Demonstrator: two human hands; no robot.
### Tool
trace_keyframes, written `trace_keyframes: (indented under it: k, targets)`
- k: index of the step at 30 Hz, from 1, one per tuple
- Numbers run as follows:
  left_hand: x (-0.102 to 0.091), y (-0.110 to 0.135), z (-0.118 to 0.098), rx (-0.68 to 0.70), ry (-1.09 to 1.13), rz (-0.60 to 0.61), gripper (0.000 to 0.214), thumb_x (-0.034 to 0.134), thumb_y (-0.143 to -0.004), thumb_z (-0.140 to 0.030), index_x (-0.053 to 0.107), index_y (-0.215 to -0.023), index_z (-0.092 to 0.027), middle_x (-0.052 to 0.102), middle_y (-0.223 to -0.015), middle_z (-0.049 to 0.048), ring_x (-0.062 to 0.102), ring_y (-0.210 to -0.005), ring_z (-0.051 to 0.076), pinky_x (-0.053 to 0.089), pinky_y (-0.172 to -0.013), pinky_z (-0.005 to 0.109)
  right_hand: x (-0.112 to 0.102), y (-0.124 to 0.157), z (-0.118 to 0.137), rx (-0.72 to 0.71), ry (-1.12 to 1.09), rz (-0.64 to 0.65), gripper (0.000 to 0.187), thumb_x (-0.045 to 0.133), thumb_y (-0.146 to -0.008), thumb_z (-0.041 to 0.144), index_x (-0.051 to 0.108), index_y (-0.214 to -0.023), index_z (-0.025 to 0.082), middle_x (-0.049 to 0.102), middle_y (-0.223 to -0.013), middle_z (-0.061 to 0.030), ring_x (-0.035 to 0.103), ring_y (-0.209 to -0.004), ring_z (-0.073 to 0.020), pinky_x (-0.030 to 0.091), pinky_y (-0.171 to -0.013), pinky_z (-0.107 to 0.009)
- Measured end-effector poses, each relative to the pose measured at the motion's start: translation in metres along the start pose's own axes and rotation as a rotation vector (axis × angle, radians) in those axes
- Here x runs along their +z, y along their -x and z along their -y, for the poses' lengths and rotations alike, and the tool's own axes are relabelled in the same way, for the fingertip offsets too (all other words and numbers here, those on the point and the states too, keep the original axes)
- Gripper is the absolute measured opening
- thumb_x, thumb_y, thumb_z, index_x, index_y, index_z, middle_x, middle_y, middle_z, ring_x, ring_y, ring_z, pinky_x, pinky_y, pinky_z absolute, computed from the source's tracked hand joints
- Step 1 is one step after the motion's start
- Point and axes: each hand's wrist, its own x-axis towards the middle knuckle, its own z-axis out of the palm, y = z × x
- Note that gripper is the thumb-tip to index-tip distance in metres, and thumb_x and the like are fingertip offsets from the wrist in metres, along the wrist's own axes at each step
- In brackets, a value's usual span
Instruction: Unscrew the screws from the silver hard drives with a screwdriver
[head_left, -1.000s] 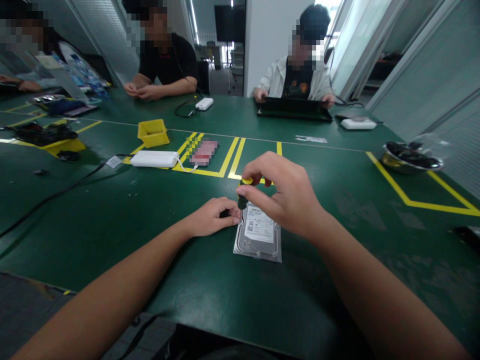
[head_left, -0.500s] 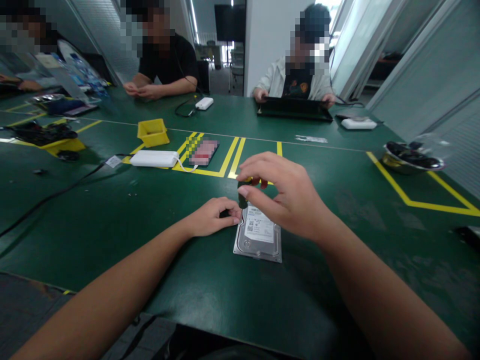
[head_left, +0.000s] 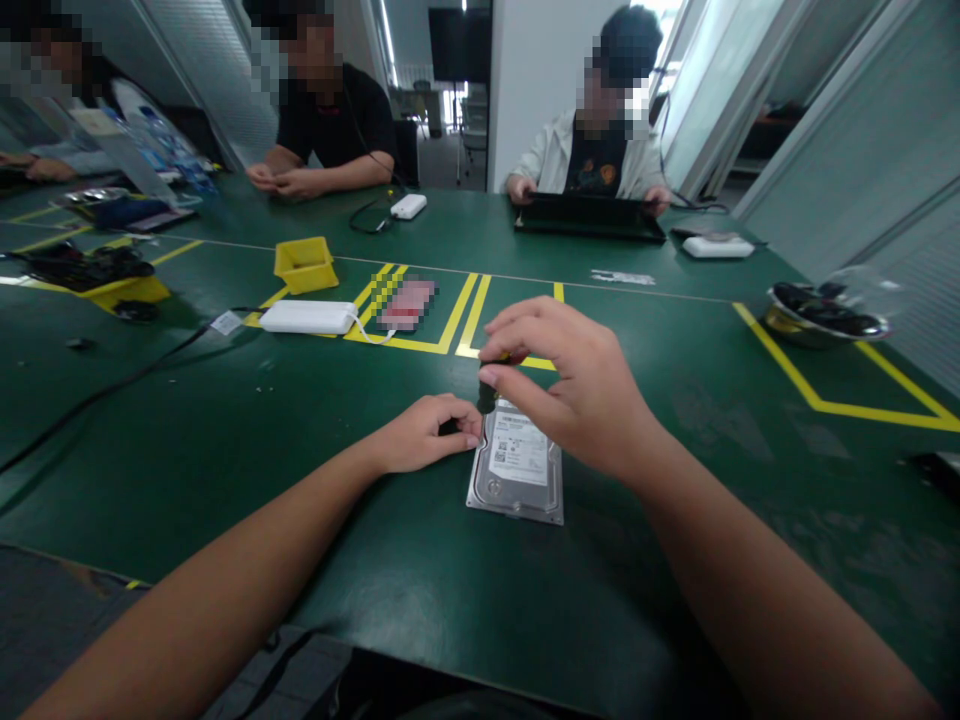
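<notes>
A silver hard drive (head_left: pixel 517 492) with a white printed label lies flat on the green table (head_left: pixel 390 590) in front of me. My left hand (head_left: pixel 429 432) rests on the tabletop, its thumb and fingers closed at the drive's left edge. Above the drive's far left corner, my right hand (head_left: pixel 574 385) grips a screwdriver (head_left: pixel 487 395) upright by its dark handle with a bit of yellow. The screwdriver's tip is too small to make out, and my right hand covers part of the drive's far end.
A white power bank (head_left: pixel 309 318) is cabled to a phone (head_left: pixel 409 304), with a yellow bin (head_left: pixel 306 264) behind. Dark parts fill a metal bowl (head_left: pixel 823 318) at right and a yellow tray (head_left: pixel 127 292) at left. Other people sit across the table.
My right hand has shifted and turned slightly, its fingers moving a little on the screwdriver handle. My left hand and the hard drive stay where they were.
</notes>
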Motion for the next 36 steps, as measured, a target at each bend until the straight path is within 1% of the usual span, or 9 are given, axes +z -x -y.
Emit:
trace_keyframes:
  k: [2,4,7,15,20,23,29,34,36]
  targets:
    - [0.0001,0.0002,0.0,0.002,0.002,-0.001,0.009,0.062,-0.089,-0.025,0.064,-0.089,-0.017,0.064,-0.084,0.0001,0.059,-0.08,0.015,0.044,-0.077,0.028,0.0011,-0.0001,-0.0004,0.008,0.034,-0.014,0.006,0.064,-0.085,0.019,0.068,-0.087,0.015,0.067,-0.092,-0.0056,0.061,-0.09,-0.0175,0.049,-0.079,-0.03]
    - [-0.0001,0.0002,0.0002,0.001,-0.003,0.001,0.01,0.062,-0.09,-0.026,0.064,-0.088,-0.016,0.065,-0.084,0.0004,0.06,-0.08,0.015,0.044,-0.077,0.028,0.0011,0.0001,-0.0005,0.015,0.03,0.005,0.011,0.06,-0.086,0.015,0.068,-0.094,0.015,0.068,-0.094,-0.0049,0.062,-0.089,-0.0168,0.05,-0.08,-0.03]
    - [-0.0005,-0.0001,0.0008,-0.005,-0.02,0.008,0.012,0.062,-0.09,-0.028,0.065,-0.087,-0.016,0.065,-0.084,0.0008,0.06,-0.081,0.015,0.044,-0.078,0.028,-0.0005,0.0009,-0.0002,0.015,-0.01,0.034,0.023,0.054,-0.087,0.01,0.068,-0.104,0.014,0.072,-0.104,-0.005,0.066,-0.097,-0.0162,0.051,-0.087,-0.03]
    - [-0.0003,0.0,0.0025,-0.014,-0.015,0.015,0.013,0.062,-0.09,-0.029,0.066,-0.089,-0.016,0.065,-0.084,0.0013,0.06,-0.081,0.015,0.044,-0.077,0.028,-0.0055,0.0015,-0.0021,-0.055,-0.012,0.116,0.032,0.049,-0.087,0.007,0.07,-0.11,0.013,0.071,-0.118,-0.0069,0.064,-0.115,-0.0177,0.049,-0.101,-0.033]
    - [0.0001,-0.0008,0.0014,-0.004,0.014,0.007,0.009,0.063,-0.09,-0.025,0.064,-0.09,-0.016,0.065,-0.085,0.0004,0.06,-0.081,0.015,0.045,-0.078,0.028,-0.0069,0.0009,0.0002,-0.067,0.083,0.137,0.031,0.05,-0.089,0.011,0.07,-0.113,0.011,0.068,-0.112,-0.0105,0.063,-0.104,-0.019,0.052,-0.09,-0.035]
    - [0.0008,-0.0003,0.0019,0.01,0.024,-0.006,0.007,0.063,-0.089,-0.023,0.064,-0.09,-0.016,0.066,-0.085,-0.0004,0.06,-0.081,0.014,0.045,-0.077,0.027,-0.0068,0.0009,0.002,-0.07,0.115,0.137,0.03,0.052,-0.09,0.015,0.069,-0.114,0.011,0.064,-0.102,-0.0103,0.06,-0.093,-0.018,0.051,-0.082,-0.034]
    - [0.0018,0.0012,0.0041,0.009,0.018,-0.018,0.006,0.065,-0.089,-0.023,0.065,-0.09,-0.017,0.065,-0.084,-0.0014,0.06,-0.08,0.014,0.044,-0.077,0.026,-0.0052,0.002,0.0024,-0.098,0.156,0.12,0.028,0.052,-0.092,0.018,0.07,-0.112,0.009,0.058,-0.092,-0.0092,0.055,-0.083,-0.017,0.048,-0.075,-0.033]
    - [0.0013,0.0005,0.0036,0.009,0.005,-0.011,0.007,0.064,-0.09,-0.024,0.065,-0.091,-0.017,0.065,-0.085,-0.001,0.06,-0.081,0.014,0.044,-0.077,0.027,-0.0013,0.0018,-0.0005,-0.114,0.087,0.082,0.025,0.054,-0.091,0.016,0.069,-0.111,0.009,0.064,-0.106,-0.0122,0.06,-0.097,-0.0182,0.05,-0.085,-0.033]
    - [0.0008,0.0,0.0025,0.015,0.003,-0.008,0.008,0.063,-0.09,-0.024,0.065,-0.09,-0.016,0.064,-0.083,-0.001,0.06,-0.079,0.014,0.044,-0.076,0.027,0.0006,0.0015,-0.0021,-0.132,0.035,0.072,0.024,0.054,-0.091,0.014,0.067,-0.111,0.01,0.067,-0.11,-0.0106,0.062,-0.102,-0.0177,0.05,-0.089,-0.032]
